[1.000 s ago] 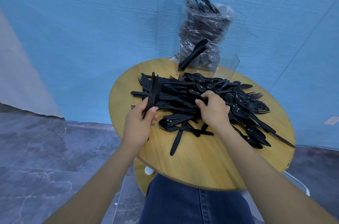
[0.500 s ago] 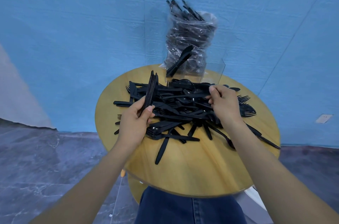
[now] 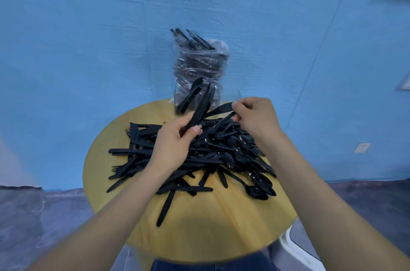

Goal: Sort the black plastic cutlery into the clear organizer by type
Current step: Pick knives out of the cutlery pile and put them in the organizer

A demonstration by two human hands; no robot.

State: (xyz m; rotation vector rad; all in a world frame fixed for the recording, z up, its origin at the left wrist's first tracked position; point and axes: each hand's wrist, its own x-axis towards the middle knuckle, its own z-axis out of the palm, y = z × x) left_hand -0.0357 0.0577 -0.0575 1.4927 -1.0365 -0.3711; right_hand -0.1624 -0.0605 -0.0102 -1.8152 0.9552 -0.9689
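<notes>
On the round wooden table (image 3: 221,226), bare wood only along the near rim, with the cutlery pile (image 3: 199,155) spread across the middle. Since a moment ago, lifted higher: left hand (image 3: 175,142) clenching a stacked bundle (image 3: 200,109), right hand (image 3: 257,118) pinching a single piece (image 3: 219,108), possibly a knife. Behind, blocking the far edge, the clear organizer (image 3: 197,93) holding a plastic bag (image 3: 200,64) of cutlery.
</notes>
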